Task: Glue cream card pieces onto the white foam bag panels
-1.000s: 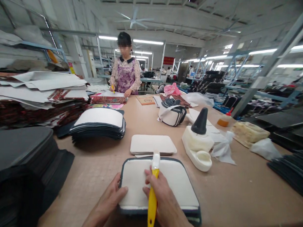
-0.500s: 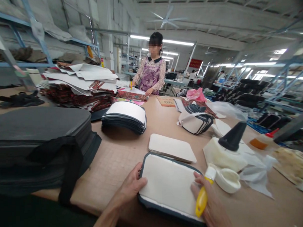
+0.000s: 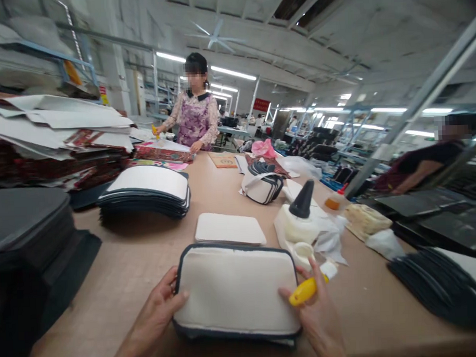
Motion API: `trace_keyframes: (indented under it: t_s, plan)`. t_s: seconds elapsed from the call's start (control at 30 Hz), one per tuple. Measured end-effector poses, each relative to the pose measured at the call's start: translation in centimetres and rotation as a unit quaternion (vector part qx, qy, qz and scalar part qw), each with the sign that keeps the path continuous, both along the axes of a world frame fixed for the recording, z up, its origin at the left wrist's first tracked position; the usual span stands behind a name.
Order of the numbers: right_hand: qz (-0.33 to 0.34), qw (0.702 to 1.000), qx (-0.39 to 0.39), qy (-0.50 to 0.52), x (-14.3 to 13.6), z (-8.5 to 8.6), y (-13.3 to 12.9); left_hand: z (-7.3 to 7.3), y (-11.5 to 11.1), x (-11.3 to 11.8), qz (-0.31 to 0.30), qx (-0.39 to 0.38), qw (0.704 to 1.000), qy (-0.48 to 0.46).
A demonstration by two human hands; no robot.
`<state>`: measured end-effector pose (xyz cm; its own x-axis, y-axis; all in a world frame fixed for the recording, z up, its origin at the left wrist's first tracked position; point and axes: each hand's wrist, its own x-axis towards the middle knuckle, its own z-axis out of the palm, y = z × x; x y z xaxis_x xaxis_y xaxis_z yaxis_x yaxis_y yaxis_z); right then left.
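A cream rectangular panel with dark blue fabric edging (image 3: pixel 236 293) lies flat before me at the table's front, on what look like more dark-edged layers. My left hand (image 3: pixel 162 301) grips its left edge, thumb on top. My right hand (image 3: pixel 315 306) holds the right edge with the thumb on the face, while a yellow-handled brush (image 3: pixel 304 292) is tucked between its fingers. The brush's pale bristle end points away to the right. Just behind the panel sits a short stack of plain cream boards (image 3: pixel 229 228).
A white glue container with a black cone top (image 3: pixel 296 226) stands right of the boards. Curved dark-edged panels (image 3: pixel 148 184) are piled at back left, dark sheets (image 3: pixel 28 217) at left, more panels (image 3: pixel 440 281) at right. A co-worker (image 3: pixel 196 112) brushes across the table; another person (image 3: pixel 432 161) is at right.
My view has swung right, so things sit further left. The panel has turned squarer to me, both hands still on its edges. A person and a panel pile have come into view at right.
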<state>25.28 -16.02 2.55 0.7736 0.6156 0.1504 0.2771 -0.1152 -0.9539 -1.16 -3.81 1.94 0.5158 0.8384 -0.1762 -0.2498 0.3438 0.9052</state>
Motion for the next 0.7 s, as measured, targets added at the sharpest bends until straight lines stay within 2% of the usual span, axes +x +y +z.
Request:
trace_keyframes:
  t_s: [0.2, 0.37, 0.43, 0.5, 0.6, 0.7]
  plan:
    - [-0.042, 0.998, 0.033, 0.016, -1.0, 1.7, -0.8, 0.0, 0.8, 0.1, 0.002, -0.05, 0.998, 0.031]
    - [-0.083, 0.996, 0.017, -0.009, -1.7, 2.3, -0.2, 0.4, 1.0, 0.1, 0.005, -0.081, 0.996, 0.039]
    - [-0.08, 0.997, 0.009, -0.018, -1.6, 1.9, 0.0, 0.6, 0.9, 0.1, 0.003, -0.086, 0.995, 0.042]
    - [-0.041, 0.998, -0.017, -0.038, -1.1, 1.2, 0.0, 0.6, 0.8, 0.1, 0.004, -0.081, 0.996, 0.042]
    - [-0.011, 0.989, -0.066, -0.134, -0.1, -0.2, 0.0, 0.4, 0.8, 0.1, 0.004, -0.068, 0.997, 0.043]
    - [0.012, 0.974, -0.08, -0.211, 0.8, -1.4, 0.3, 0.3, 0.8, 0.1, 0.002, -0.068, 0.997, 0.046]
